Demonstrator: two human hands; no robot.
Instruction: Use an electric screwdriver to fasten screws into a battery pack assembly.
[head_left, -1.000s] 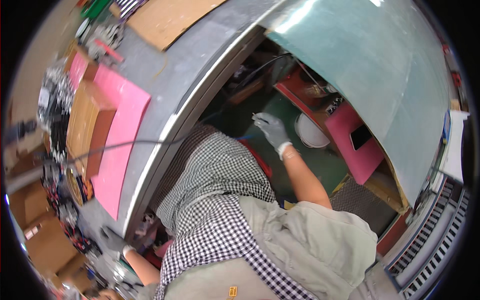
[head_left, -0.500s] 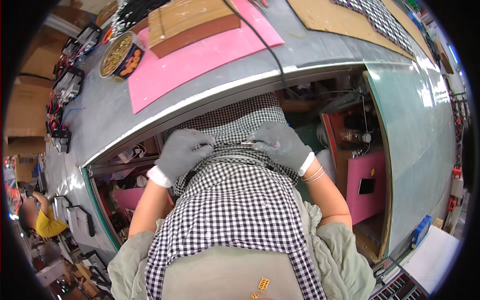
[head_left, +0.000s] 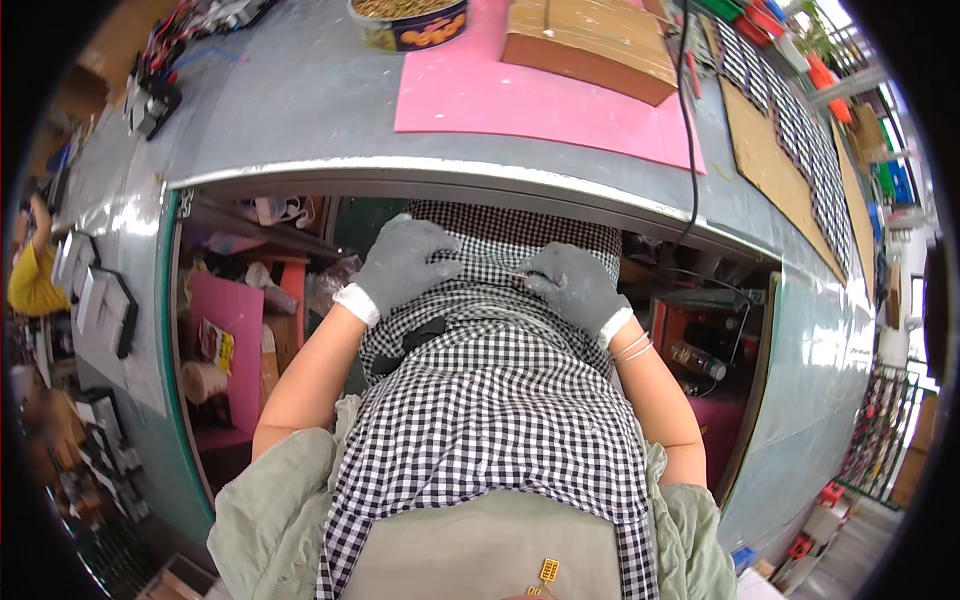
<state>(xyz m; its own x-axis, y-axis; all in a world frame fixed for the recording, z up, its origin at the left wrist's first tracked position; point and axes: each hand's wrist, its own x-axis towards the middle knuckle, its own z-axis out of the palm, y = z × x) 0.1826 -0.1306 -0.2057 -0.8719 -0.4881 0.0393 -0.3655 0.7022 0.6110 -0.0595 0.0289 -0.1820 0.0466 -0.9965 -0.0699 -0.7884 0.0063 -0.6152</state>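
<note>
Both my hands wear grey gloves with white cuffs and hover over my lap, on a black-and-white checked apron (head_left: 490, 400). My left hand (head_left: 405, 262) has its fingers loosely bent and apart, with nothing seen in them. Opposite it, my right hand (head_left: 578, 285) is closed in a pinch; a thin, tiny edge shows at its fingertips, too small to name. A gap of apron cloth lies between the two hands. Below my left hand a small black item (head_left: 425, 333) shows against the apron folds.
The grey workbench (head_left: 290, 110) stands ahead, its front edge just beyond my hands. On it are a pink sheet (head_left: 480, 105), a cardboard box (head_left: 590, 50), a tub of small golden pieces (head_left: 410, 25) and a black cable (head_left: 688, 130). Cluttered shelf space opens underneath on both sides.
The view has swung to the right, shifting the bench things. My left hand has lifted slightly and its fingers have loosened. The pale piece at my right fingertips now barely shows.
</note>
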